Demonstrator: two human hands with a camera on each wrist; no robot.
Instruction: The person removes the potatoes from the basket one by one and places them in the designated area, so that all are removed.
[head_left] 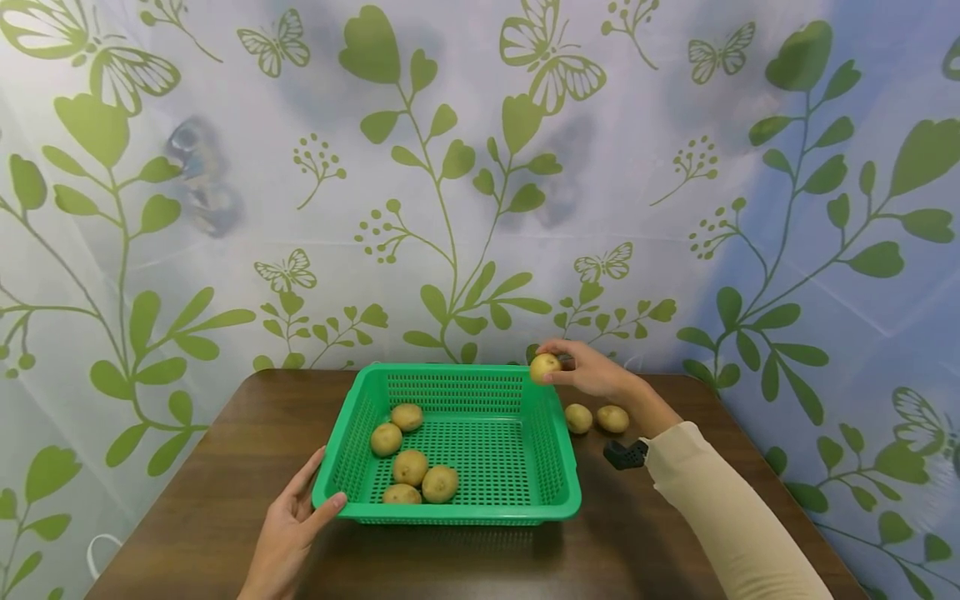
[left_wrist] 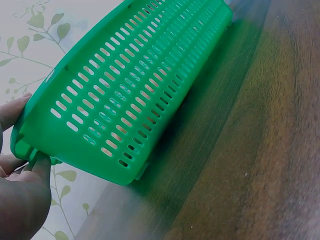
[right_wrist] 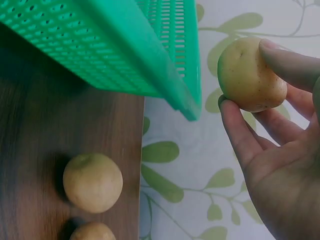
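Observation:
A green plastic basket [head_left: 480, 510] with slotted walls stands on the table, and several potatoes [head_left: 410, 467] lie in its left half. My left hand [head_left: 288, 521] grips the basket's near left corner, thumb on top of the rim and fingers under it, as the left wrist view also shows. My right hand [head_left: 592, 371] holds one potato [right_wrist: 252, 75] between thumb and fingers, above the basket's far right corner. To the right of the basket, two more potatoes [head_left: 578, 418] rest on the table.
The brown wooden table [head_left: 225, 467] ends at the back against a pale curtain [head_left: 480, 208] printed with green leaves and butterflies. A black strap piece [head_left: 626, 454] sits at my right wrist, by the beige sleeve [head_left: 720, 500]. A white cord [head_left: 97, 554] shows at lower left.

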